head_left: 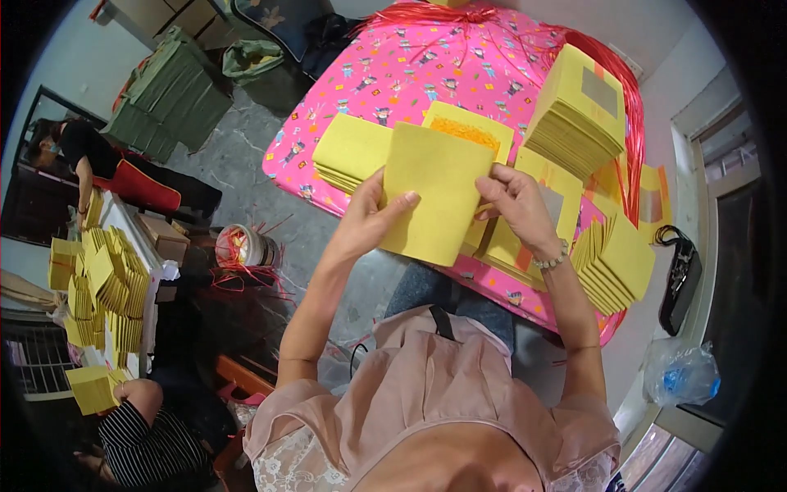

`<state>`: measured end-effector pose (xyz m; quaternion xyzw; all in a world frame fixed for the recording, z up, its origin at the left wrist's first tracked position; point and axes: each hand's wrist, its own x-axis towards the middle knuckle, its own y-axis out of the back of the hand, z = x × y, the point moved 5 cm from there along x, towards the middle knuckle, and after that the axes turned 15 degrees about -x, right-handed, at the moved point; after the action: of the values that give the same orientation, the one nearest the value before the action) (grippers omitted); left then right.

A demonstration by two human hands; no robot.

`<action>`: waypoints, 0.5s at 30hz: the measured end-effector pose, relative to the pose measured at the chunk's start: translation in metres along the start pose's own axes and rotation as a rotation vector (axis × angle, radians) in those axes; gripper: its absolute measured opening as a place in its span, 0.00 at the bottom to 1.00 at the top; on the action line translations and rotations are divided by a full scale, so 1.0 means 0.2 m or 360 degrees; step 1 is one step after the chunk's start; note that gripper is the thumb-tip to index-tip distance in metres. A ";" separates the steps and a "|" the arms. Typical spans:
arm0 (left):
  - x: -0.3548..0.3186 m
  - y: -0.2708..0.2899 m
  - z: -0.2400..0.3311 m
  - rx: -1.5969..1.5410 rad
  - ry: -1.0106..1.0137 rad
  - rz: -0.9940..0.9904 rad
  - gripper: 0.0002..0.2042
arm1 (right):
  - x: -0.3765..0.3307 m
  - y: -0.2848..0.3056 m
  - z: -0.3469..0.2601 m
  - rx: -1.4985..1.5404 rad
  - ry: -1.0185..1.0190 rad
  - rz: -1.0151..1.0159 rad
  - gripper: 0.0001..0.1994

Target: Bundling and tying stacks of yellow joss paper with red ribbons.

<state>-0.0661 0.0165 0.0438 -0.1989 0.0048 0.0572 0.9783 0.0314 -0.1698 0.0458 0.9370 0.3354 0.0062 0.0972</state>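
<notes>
Two hands are holding a yellow paper above a pink-covered table

In the head view, the person is holding a yellow paper (433, 193) in front of the body, over the near edge of a table with a pink cover (385, 102). The left hand (367, 215) is gripping its left side firmly, the thumb lying flat on the face and the fingers wrapping behind, seemingly to keep the sheet steady. The right hand (518, 203) is pinching the right edge between thumb and fingertips with hardly any gap, a lighter grip that probably leaves room for adjusting. Whether the paper is one layer or several, I cannot tell.

Just behind it, a sheet with an orange patch (466, 131) is lying partly covered. A low stack (352, 148) is resting to the left, a tall stack (574, 119) is standing to the right, and a fanned stack (616, 261) is leaning near the corner; all are sitting around the hands, likely for easy reach. Red string (434, 13) is lying along the far edge, perhaps to leave the middle free.

At the far left, two co-workers are handling more yellow stacks (111, 279) at another table.
</notes>
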 end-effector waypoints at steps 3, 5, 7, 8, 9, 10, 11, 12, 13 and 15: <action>0.01 0.01 0.02 -0.0043 -0.0044 0.0050 0.20 | -0.07 -0.10 0.00 -0.0040 -0.0012 -0.0343 0.13; 0.02 0.02 0.02 -0.0089 -0.0091 0.0054 0.19 | -0.10 -0.14 0.03 -0.0157 -0.0154 -0.0414 0.13; 0.02 0.02 0.02 -0.0082 -0.0095 0.0062 0.19 | -0.11 -0.17 0.04 -0.0222 -0.0156 -0.0423 0.12; 0.01 0.02 0.02 -0.0072 -0.0098 0.0077 0.19 | -0.12 -0.18 0.04 -0.0219 -0.0160 -0.0428 0.12; 0.01 0.03 0.03 -0.0069 -0.0108 0.0080 0.19 | -0.12 -0.18 0.05 -0.0151 -0.0189 -0.0423 0.12; 0.01 0.03 0.03 -0.0065 -0.0112 0.0067 0.20 | -0.13 -0.19 0.05 -0.0083 -0.0219 -0.0420 0.12; 0.00 0.03 0.03 -0.0062 -0.0103 0.0062 0.21 | -0.13 -0.20 0.04 -0.0081 -0.0221 -0.0428 0.12; -0.01 0.04 0.04 -0.0061 -0.0116 0.0061 0.21 | -0.13 -0.21 0.03 -0.0013 -0.0177 -0.0437 0.13; -0.02 0.05 0.05 0.0025 -0.0083 0.0018 0.20 | -0.13 -0.22 0.02 0.0038 -0.0191 -0.0443 0.14; -0.03 0.06 0.07 0.0107 -0.0047 -0.0017 0.19 | -0.08 -0.16 -0.02 0.0059 -0.0106 -0.0356 0.15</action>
<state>-0.0742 0.0327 0.0512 -0.1651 -0.0087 0.0548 0.9847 -0.0014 -0.1548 0.0453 0.8950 0.4346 -0.0421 0.0909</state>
